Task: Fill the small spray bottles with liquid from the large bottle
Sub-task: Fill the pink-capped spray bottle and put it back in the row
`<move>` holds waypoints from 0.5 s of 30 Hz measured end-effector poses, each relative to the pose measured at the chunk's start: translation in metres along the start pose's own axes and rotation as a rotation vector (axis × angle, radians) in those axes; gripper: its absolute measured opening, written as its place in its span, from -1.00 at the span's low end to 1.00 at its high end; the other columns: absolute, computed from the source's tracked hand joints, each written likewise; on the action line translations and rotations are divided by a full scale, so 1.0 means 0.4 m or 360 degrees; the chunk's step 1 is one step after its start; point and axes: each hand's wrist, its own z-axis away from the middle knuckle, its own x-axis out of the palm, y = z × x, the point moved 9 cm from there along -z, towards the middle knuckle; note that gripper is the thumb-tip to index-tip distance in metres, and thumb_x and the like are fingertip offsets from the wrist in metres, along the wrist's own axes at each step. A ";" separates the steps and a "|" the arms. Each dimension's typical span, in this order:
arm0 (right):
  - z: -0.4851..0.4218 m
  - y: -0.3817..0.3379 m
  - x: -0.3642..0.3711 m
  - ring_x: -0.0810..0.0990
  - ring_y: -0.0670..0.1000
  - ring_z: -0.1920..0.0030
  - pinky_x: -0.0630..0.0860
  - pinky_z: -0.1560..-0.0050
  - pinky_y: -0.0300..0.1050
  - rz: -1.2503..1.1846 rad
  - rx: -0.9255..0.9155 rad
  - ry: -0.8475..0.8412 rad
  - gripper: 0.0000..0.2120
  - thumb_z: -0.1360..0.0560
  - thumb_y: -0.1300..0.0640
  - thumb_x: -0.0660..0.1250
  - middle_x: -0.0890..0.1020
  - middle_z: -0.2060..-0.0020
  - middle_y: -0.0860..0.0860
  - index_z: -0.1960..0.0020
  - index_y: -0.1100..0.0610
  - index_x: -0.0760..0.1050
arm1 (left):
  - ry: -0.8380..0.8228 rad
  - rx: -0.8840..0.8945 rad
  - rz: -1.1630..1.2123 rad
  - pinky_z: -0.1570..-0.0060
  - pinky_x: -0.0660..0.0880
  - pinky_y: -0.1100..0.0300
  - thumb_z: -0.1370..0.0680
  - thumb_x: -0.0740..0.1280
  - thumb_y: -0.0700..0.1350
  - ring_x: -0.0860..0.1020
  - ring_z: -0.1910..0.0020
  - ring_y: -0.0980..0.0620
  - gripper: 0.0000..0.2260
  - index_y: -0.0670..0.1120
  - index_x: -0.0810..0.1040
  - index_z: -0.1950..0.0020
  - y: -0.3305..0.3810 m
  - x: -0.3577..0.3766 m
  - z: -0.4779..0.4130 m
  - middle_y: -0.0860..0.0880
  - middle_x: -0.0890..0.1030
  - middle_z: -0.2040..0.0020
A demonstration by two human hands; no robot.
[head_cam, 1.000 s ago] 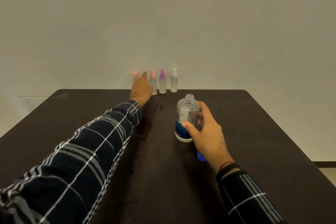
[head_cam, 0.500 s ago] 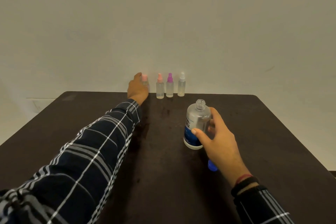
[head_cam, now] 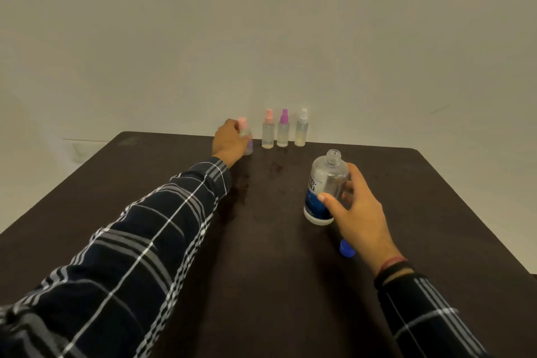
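The large bottle (head_cam: 327,189) stands uncapped, right of the tabletop's (head_cam: 421,197) middle, with the right hand (head_cam: 357,209) fingers (head_cam: 355,176) curled round its waist. It looks like smooth, light plastic that could slip, so grip it mid-body. At the far edge, the left hand (head_cam: 229,141) wraps round the pink-capped spray bottle (head_cam: 245,136), beside three other spray bottles (head_cam: 284,131).

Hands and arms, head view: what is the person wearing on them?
Both hands, left hand and right hand, are bare, no gloves. The left sleeve and right sleeve are dark navy plaid with white and grey lines. The right wrist carries a reddish thread and a black band.
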 end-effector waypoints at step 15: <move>0.071 0.025 -0.041 0.50 0.14 -0.32 0.47 -0.29 0.04 -0.0071 0.0246 0.0275 -0.26 -0.48 -0.02 0.46 0.48 -0.35 0.14 -0.52 0.15 0.18 | -0.0396 0.0293 0.0048 -0.14 0.58 0.20 -0.50 0.52 -0.08 0.63 -0.06 0.16 -0.58 -0.02 0.51 -0.33 0.064 -0.175 0.522 0.08 0.62 -0.12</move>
